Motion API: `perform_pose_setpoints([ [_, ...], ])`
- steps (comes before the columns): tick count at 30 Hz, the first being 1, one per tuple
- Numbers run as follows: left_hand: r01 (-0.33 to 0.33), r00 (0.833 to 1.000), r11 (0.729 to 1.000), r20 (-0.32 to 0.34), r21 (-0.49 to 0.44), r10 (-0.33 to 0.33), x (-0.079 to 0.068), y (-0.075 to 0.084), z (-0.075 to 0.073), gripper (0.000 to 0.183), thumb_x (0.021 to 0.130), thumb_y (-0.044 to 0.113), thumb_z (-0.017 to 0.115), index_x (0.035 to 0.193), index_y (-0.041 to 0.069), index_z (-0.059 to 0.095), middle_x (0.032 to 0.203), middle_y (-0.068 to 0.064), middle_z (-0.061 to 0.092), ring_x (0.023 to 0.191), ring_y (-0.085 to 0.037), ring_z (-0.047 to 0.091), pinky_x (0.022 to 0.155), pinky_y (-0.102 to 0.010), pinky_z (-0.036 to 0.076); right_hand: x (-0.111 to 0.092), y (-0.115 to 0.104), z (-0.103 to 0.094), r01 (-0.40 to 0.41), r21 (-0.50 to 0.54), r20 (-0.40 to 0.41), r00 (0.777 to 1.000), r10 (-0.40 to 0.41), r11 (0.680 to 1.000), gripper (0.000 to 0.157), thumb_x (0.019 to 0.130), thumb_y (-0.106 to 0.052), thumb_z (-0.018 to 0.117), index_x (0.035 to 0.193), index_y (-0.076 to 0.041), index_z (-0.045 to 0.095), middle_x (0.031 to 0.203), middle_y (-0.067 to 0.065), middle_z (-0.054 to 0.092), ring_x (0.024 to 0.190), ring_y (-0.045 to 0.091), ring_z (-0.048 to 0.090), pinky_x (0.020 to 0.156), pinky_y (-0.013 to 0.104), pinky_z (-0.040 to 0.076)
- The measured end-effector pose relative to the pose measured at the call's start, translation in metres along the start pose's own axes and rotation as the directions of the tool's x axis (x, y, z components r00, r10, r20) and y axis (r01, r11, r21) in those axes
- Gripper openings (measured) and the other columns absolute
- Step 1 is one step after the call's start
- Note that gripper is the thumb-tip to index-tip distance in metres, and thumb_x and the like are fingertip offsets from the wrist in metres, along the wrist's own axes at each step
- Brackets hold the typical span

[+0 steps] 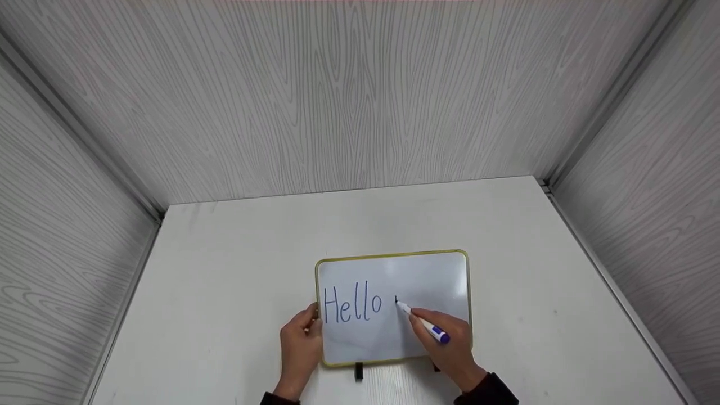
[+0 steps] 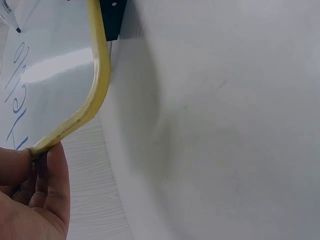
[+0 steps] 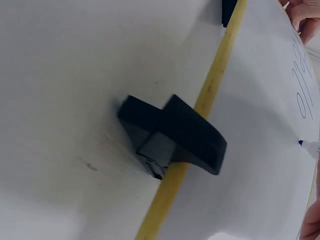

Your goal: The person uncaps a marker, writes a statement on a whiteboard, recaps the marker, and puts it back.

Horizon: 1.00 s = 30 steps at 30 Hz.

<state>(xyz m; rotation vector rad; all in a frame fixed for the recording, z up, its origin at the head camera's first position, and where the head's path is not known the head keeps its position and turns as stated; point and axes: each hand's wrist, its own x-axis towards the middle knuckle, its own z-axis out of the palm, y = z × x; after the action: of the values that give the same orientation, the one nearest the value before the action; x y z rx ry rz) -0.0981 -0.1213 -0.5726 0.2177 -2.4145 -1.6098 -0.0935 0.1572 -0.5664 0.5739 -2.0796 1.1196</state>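
A small whiteboard (image 1: pixel 416 275) with a yellow frame (image 2: pixel 102 75) stands near the front of the table, bearing "Hello" in blue handwriting. My left hand (image 1: pixel 300 343) holds its left edge, thumb at the front and fingers behind, as the left wrist view shows. Between the thumb and fingers of my right hand (image 1: pixel 453 343) is a white marker (image 1: pixel 430 328) with a purple-blue end. Its dark tip (image 3: pixel 301 143) meets the board right of the word, at the foot of a short vertical stroke (image 1: pixel 396 298). Much of the right hand is outside the right wrist view.
Black clip-like feet grip the board's lower edge, one left of centre (image 1: pixel 359 371) and one (image 3: pixel 195 135) large in the right wrist view. The white tabletop (image 1: pixel 236 270) spreads around the board. Grey wood-grain panels (image 1: pixel 337 101) enclose it at the back and both sides.
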Motion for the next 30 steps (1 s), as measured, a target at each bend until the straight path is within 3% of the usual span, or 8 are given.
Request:
perform_pose_setpoints([
  [10,0.013,1.0,1.0,-0.001,0.025,-0.013,0.0,0.0,0.0,0.04,0.089,-0.018,0.063,0.128,-0.008,0.07,0.105,-0.012,0.076,0.084,-0.019,0.061,0.071,-0.025,0.05,-0.016,0.006,0.0,0.012,0.064,0.0,1.0,-0.012,0.998,0.034,0.069,0.016,0.085,0.098,-0.002,0.082,0.088,0.007,0.079,0.073,0.018,0.076,0.068,0.022,0.058],
  [23,-0.003,1.0,1.0,-0.001,0.026,0.003,0.0,0.0,0.0,0.039,0.09,-0.017,0.064,0.128,-0.009,0.069,0.103,-0.012,0.075,0.085,-0.018,0.062,0.073,-0.026,0.051,0.001,0.007,-0.004,-0.037,0.056,-0.051,0.998,0.04,0.998,0.033,0.072,0.013,0.085,0.1,-0.003,0.082,0.093,0.006,0.08,0.08,0.018,0.077,0.078,0.017,0.055],
  [30,-0.001,1.0,1.0,-0.002,0.025,0.001,0.0,0.0,0.001,0.039,0.09,-0.017,0.064,0.128,-0.009,0.069,0.101,-0.012,0.075,0.083,-0.018,0.061,0.072,-0.026,0.05,-0.004,0.007,-0.005,-0.033,0.058,-0.062,0.997,0.037,0.998,0.034,0.069,0.016,0.085,0.099,0.0,0.082,0.091,0.011,0.08,0.079,0.021,0.077,0.078,0.016,0.055],
])
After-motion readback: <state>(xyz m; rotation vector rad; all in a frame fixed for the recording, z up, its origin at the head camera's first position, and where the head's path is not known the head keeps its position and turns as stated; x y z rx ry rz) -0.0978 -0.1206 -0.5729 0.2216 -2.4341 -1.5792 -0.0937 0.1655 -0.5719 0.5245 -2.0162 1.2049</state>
